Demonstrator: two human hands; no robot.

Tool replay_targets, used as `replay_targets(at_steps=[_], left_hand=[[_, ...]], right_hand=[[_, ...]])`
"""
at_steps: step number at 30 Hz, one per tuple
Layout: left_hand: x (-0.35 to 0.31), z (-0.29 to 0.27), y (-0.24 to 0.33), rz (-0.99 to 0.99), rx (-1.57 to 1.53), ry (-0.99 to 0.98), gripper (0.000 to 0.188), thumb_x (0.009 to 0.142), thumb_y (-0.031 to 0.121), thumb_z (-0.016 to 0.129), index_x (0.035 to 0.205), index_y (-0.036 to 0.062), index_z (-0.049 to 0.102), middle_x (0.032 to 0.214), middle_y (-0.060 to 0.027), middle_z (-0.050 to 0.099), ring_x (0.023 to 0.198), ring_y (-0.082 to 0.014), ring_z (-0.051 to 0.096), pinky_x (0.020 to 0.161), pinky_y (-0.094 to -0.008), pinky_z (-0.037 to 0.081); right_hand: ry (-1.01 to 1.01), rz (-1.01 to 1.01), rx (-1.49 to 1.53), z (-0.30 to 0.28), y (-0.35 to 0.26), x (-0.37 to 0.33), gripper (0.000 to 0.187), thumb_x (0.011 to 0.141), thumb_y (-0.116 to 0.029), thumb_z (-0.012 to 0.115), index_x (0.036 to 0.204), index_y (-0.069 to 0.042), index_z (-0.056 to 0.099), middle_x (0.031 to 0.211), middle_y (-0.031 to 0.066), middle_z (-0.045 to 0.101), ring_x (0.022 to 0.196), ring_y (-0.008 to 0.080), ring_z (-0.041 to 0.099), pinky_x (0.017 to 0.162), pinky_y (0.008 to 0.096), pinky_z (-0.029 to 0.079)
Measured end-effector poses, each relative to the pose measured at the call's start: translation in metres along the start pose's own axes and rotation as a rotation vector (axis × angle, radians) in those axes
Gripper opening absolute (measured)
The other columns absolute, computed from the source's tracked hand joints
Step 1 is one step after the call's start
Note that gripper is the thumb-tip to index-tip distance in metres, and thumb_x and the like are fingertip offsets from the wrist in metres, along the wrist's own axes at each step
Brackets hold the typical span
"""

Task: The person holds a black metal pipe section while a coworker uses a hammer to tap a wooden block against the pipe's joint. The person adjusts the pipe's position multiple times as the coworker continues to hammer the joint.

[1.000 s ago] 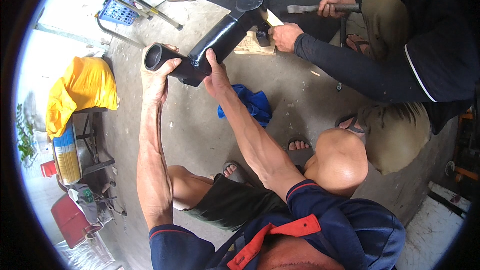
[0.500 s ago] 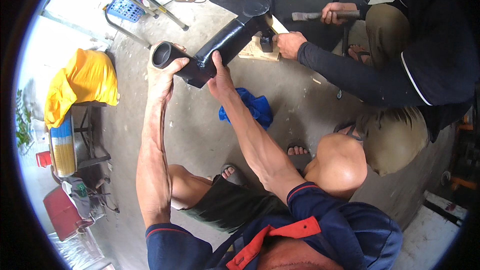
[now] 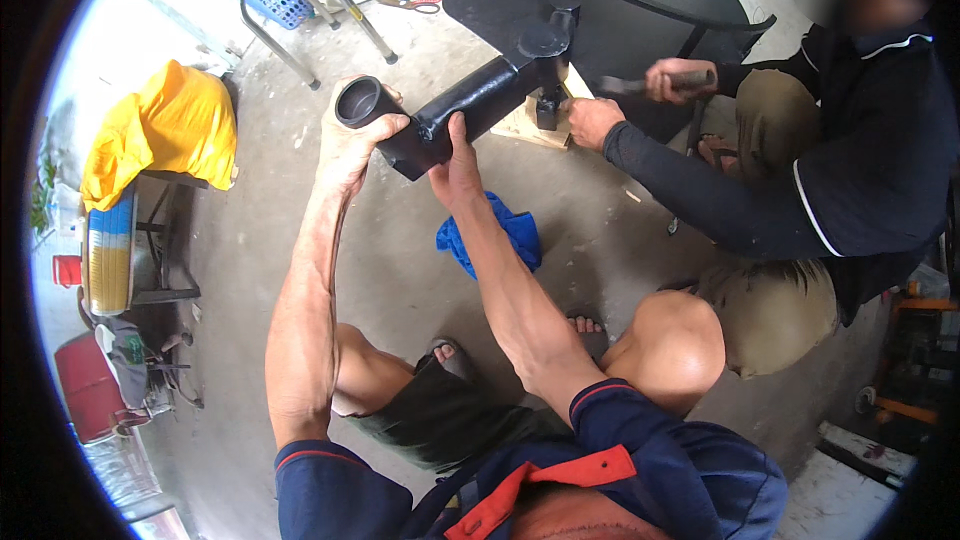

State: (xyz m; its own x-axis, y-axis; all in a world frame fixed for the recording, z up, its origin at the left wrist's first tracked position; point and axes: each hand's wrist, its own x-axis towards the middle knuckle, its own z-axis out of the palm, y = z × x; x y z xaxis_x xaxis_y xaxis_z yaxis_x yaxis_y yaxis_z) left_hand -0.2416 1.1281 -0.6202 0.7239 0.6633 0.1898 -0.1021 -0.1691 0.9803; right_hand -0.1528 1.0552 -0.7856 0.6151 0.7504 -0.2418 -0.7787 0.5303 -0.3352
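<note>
A black metal arm (image 3: 475,100), made of welded tubes with a hollow open end toward me, is held by both my hands. My left hand (image 3: 348,148) wraps round the short upright tube at its near end. Beside it, my right hand (image 3: 458,168) grips the arm from below, thumb along its side. The far end passes over a pale wooden block (image 3: 525,127) on the floor. There a co-worker's hand (image 3: 597,123) holds a pale strip against the arm; the co-worker's other hand (image 3: 668,80) grips a hammer-like tool (image 3: 625,86), its head smeared by motion.
A large black panel (image 3: 640,0) lies beyond the arm. Blue cloth (image 3: 515,235) is on the floor below my right forearm. Scissors (image 3: 415,4) and a metal-legged stool (image 3: 350,10) are at the far left. Yellow cloth (image 3: 175,125) covers something on the left.
The view has shifted, so the scene sits lower. The co-worker's striking tool has come down closer to the strip. My hands keep the same hold on the metal arm.
</note>
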Motion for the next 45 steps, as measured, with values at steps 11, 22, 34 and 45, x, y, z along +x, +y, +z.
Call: replay_targets(at_steps=[11, 22, 34, 45], left_hand=[[-0.0033, 0.0031, 0.0044, 0.002, 0.007, 0.018, 0.055, 0.071, -0.006, 0.085, 0.120, 0.0050, 0.062, 0.105, -0.0049, 0.072, 0.099, -0.0158, 0.069, 0.091, -0.0331, 0.056], [-0.0028, -0.0002, 0.0012, -0.021, 0.039, 0.001, 0.061, 0.072, -0.006, 0.083, 0.127, 0.0045, 0.058, 0.111, -0.0071, 0.072, 0.109, -0.0196, 0.067, 0.102, -0.0360, 0.051], [-0.0029, 0.0002, 0.0028, -0.026, 0.060, 0.014, 0.059, 0.073, -0.006, 0.082, 0.126, 0.0040, 0.059, 0.111, -0.0079, 0.072, 0.109, -0.0199, 0.068, 0.101, -0.0358, 0.052], [-0.0020, -0.0023, -0.0042, -0.033, 0.023, 0.031, 0.062, 0.072, -0.006, 0.084, 0.127, 0.0051, 0.059, 0.113, -0.0089, 0.072, 0.109, -0.0210, 0.068, 0.101, -0.0381, 0.052]], right_hand=[[-0.010, 0.000, 0.006, 0.0008, -0.0008, -0.0024, 0.076, 0.095, -0.062, 0.071, 0.145, -0.007, 0.052, 0.136, 0.0028, 0.064, 0.127, 0.0175, 0.062, 0.114, 0.0379, 0.048], [-0.066, -0.024, 0.001, -0.0010, 0.0011, 0.0000, 0.070, 0.098, -0.061, 0.067, 0.142, -0.008, 0.055, 0.133, 0.0029, 0.065, 0.124, 0.0163, 0.063, 0.111, 0.0369, 0.051], [-0.044, -0.036, 0.060, 0.0084, -0.0028, -0.0061, 0.072, 0.093, -0.056, 0.077, 0.137, -0.002, 0.057, 0.125, 0.0048, 0.069, 0.114, 0.0172, 0.068, 0.101, 0.0365, 0.057], [0.032, 0.023, 0.019, 0.0017, 0.0017, 0.0015, 0.072, 0.096, -0.058, 0.072, 0.142, -0.005, 0.055, 0.131, 0.0039, 0.067, 0.123, 0.0173, 0.064, 0.110, 0.0367, 0.052]])
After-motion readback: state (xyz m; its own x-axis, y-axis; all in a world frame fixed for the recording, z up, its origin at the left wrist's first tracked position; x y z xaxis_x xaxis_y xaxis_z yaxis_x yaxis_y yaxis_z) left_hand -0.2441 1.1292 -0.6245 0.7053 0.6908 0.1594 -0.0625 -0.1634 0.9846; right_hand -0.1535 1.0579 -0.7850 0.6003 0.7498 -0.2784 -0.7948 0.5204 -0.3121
